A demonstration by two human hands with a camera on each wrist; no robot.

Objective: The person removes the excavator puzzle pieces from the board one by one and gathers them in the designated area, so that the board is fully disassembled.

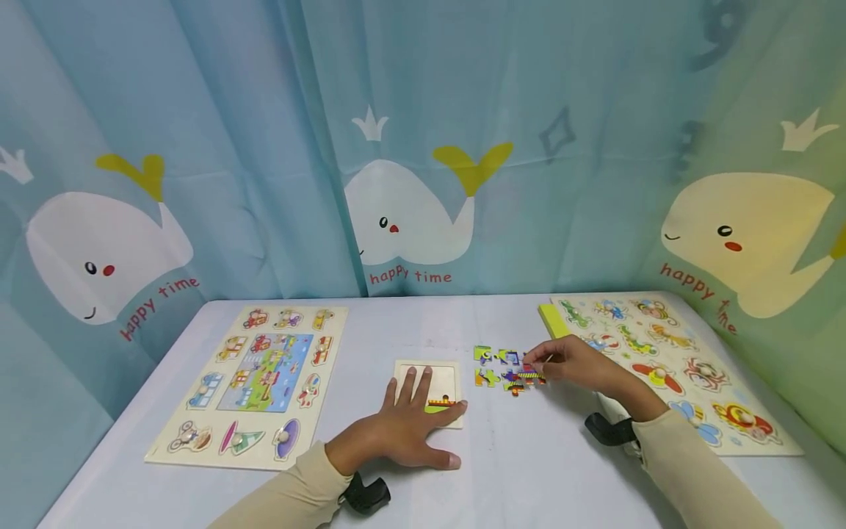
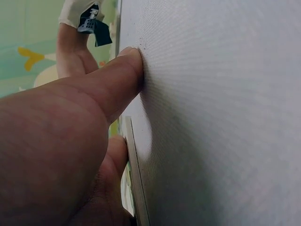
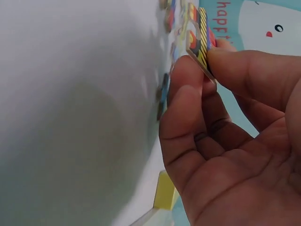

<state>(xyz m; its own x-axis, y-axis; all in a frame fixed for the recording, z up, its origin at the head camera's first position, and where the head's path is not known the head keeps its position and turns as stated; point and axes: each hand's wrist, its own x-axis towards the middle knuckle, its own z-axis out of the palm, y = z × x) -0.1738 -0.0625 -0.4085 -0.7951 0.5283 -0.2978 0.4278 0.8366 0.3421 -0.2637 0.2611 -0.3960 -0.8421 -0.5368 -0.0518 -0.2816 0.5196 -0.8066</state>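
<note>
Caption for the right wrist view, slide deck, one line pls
Right hand pinching a striped puzzle piece between thumb and fingers, white table alongside.

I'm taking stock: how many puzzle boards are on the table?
3: the vehicle puzzle board at left, the bug puzzle board at right, and the jigsaw tray under the left hand. Another could be hidden.

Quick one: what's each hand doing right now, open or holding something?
Left hand: open, fingers spread over the tray.
Right hand: closed, pinching a puzzle piece between thumb and fingers.
</note>
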